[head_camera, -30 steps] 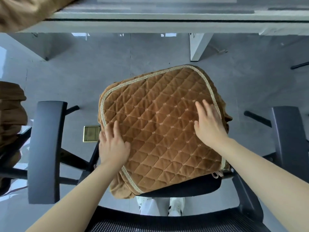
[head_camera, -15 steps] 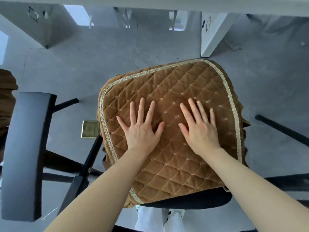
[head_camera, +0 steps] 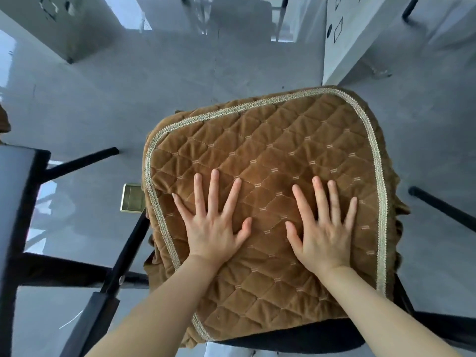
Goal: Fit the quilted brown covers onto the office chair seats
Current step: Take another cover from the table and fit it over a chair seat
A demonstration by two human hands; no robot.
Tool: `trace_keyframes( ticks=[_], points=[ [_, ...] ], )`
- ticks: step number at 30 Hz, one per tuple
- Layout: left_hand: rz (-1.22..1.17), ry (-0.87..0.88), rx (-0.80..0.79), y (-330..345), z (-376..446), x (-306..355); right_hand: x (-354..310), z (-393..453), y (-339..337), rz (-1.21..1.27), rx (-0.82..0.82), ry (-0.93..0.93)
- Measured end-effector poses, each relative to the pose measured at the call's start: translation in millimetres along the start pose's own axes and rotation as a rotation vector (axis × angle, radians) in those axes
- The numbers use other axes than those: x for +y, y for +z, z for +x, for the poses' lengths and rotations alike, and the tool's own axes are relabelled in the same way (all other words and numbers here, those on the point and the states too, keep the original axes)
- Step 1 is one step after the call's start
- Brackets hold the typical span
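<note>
A quilted brown cover [head_camera: 270,150] with pale braided trim lies over the office chair seat, wrapping its far and side edges. The black seat [head_camera: 309,336] shows only along the near edge, under the cover's hem. My left hand [head_camera: 213,228] lies flat on the cover left of centre, fingers spread. My right hand [head_camera: 324,230] presses flat on it right of centre, fingers also spread. Both palms face down and neither hand grips the fabric.
The chair's left armrest [head_camera: 15,215] stands at the left edge, with black frame struts [head_camera: 123,256] running under the seat. A brass floor socket [head_camera: 132,197] sits in the grey floor. A white desk leg [head_camera: 345,34] rises at the far right. Another black strut [head_camera: 443,210] crosses the right side.
Both hands have moved from the cover's sides to its middle and now lie flat with spread fingers. The view has tilted down and closer to the seat.
</note>
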State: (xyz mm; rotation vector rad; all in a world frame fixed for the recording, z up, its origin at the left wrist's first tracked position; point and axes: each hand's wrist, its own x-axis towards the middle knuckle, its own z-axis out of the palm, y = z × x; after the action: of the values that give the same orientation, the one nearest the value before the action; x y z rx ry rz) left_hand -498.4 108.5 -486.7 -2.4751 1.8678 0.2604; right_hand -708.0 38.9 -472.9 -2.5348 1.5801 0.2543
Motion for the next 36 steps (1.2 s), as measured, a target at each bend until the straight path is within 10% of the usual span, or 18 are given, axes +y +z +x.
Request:
trace_keyframes(
  ticks=[16,30,36],
  points=[
    [0.054,-0.121,-0.636,-151.3,-1.9,4.0,-22.0,-10.3,-159.1,0.248,-0.364,-0.063],
    [-0.528,-0.264,-0.247,-392.1,19.3,-102.5,-111.1,36.9,-419.1,0.340,-0.122,-0.354],
    [-0.650,-0.471,0.103,-454.8,75.2,-199.0,-162.2,116.5,-459.4,0.726,-0.140,-0.003]
  ],
)
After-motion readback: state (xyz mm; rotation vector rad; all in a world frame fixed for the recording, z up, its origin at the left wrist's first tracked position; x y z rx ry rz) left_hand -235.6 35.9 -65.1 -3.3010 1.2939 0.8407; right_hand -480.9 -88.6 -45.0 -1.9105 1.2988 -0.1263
